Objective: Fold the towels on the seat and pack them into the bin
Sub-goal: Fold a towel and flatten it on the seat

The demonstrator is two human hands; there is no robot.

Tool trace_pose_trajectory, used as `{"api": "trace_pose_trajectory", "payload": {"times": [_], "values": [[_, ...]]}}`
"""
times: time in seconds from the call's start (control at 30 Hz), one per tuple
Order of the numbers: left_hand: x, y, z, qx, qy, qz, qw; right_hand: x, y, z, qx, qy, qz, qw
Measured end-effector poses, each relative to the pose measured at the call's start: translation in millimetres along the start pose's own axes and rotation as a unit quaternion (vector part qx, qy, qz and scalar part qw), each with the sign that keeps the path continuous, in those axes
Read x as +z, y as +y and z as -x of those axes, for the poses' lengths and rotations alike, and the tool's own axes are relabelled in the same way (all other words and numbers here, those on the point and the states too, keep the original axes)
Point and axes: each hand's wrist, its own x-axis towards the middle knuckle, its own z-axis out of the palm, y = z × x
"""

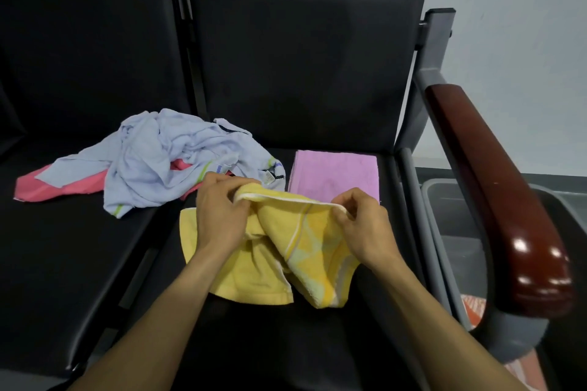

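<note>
Head: grey bin, contents hidden.

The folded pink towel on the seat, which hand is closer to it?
Right. The right hand pinches the yellow towel just below the pink towel's near edge; the left hand grips the same towel farther left.

The pink towel lies mostly buried under the crumpled pale blue towel. The grey bin is largely hidden behind the wooden armrest. The tag on the blue towel is too small to read.
</note>
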Motion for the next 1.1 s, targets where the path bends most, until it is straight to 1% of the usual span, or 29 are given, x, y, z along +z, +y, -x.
{"api": "trace_pose_trajectory", "payload": {"times": [0.07,0.1,0.13,0.2,0.27,0.37,0.4,0.43,0.47,0.5,0.53,0.57,0.6,0.63,0.67,0.73,0.77,0.8,0.87,0.9,1.0,1.03,1.07,1.1], "values": [[-8,-1,-1,-0.022,0.023,0.042,0.999,-2,0,0,-0.009,0.011,0.014,1.0],[-10,-2,-2,-0.051,0.026,0.07,0.996,-2,1,0,-0.013,0.018,0.018,1.0],[-12,-4,-3,-0.081,0.023,0.097,0.992,-3,1,0,-0.015,0.026,0.019,0.999],[-13,-9,-6,-0.122,-0.008,0.119,0.985,-2,0,0,-0.022,0.037,0.017,0.999],[-10,-13,-6,-0.13,-0.049,0.11,0.984,1,-2,2,-0.031,0.042,0.0,0.999],[-4,-9,-3,-0.095,-0.109,0.039,0.989,5,-6,2,-0.037,0.057,-0.042,0.997],[-1,-6,-1,-0.08,-0.12,0.013,0.989,7,-7,2,-0.038,0.045,-0.048,0.997],[2,-4,0,-0.066,-0.125,-0.004,0.99,9,-9,2,-0.043,0.01,-0.061,0.997],[5,-1,2,-0.051,-0.13,-0.008,0.99,12,-12,4,-0.051,-0.046,-0.081,0.994],[8,2,4,-0.037,-0.146,0.001,0.989,16,-13,7,-0.063,-0.112,-0.107,0.986],[11,7,7,-0.023,-0.178,0.023,0.984,20,-14,9,-0.076,-0.17,-0.118,0.975],[14,11,11,-0.015,-0.218,0.052,0.974,25,-14,11,-0.091,-0.198,-0.097,0.971],[17,16,14,-0.01,-0.249,0.076,0.965,29,-13,12,-0.118,-0.195,-0.07,0.971],[19,20,18,-0.004,-0.258,0.09,0.962,32,-12,10,-0.136,-0.167,-0.043,0.976],[20,21,18,0.008,-0.246,0.095,0.964,31,-12,8,-0.143,-0.131,-0.037,0.98],[18,19,16,0.03,-0.205,0.087,0.974,26,-12,5,-0.12,-0.077,-0.067,0.988],[17,16,15,0.031,-0.189,0.079,0.978,21,-15,6,-0.087,-0.056,-0.107,0.989],[16,13,14,0.031,-0.172,0.066,0.982,17,-19,7,-0.048,-0.04,-0.16,0.985],[15,5,16,0.039,-0.149,0.019,0.988,8,-24,7,0.037,-0.019,-0.272,0.961],[16,2,16,0.04,-0.164,-0.008,0.986,6,-26,7,0.075,-0.019,-0.313,0.947],[19,-8,20,0.024,-0.27,-0.092,0.958,3,-29,7,0.151,-0.041,-0.412,0.898],[21,-12,20,0.027,-0.279,-0.106,0.954,3,-31,7,0.163,-0.045,-0.434,0.885],[21,-12,18,0.037,-0.261,-0.115,0.958,4,-31,7,0.171,-0.04,-0.437,0.882],[21,-12,16,0.043,-0.227,-0.11,0.967,5,-29,6,0.16,-0.028,-0.404,0.9]]}}
